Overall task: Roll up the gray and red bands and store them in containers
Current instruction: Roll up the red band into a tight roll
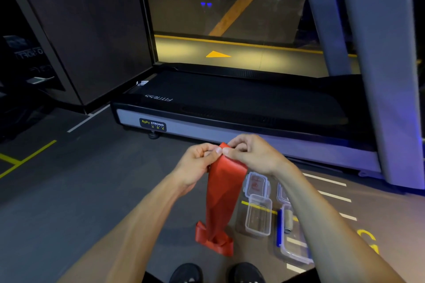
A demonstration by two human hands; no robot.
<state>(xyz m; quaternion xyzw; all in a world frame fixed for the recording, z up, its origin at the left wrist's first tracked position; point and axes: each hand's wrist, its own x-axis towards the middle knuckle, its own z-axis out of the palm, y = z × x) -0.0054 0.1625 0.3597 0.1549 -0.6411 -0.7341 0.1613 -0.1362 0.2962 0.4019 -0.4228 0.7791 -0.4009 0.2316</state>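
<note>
A red band [222, 193] hangs from both hands down to the floor, where its lower end lies crumpled. My left hand [197, 163] and my right hand [250, 154] pinch its top edge side by side, thumbs nearly touching. On the floor to the right stands an open clear container [258, 215] with its lid [256, 184] behind it. A second clear container [294, 250] lies further right, partly hidden by my right forearm, with a rolled gray band [288, 219] inside it.
A treadmill [230, 108] stands across the floor just beyond my hands, its upright post [377, 64] at the right. Yellow and white lines mark the gray floor. A blue strip [279, 227] lies beside the second container. My shoes [186, 273] show at the bottom.
</note>
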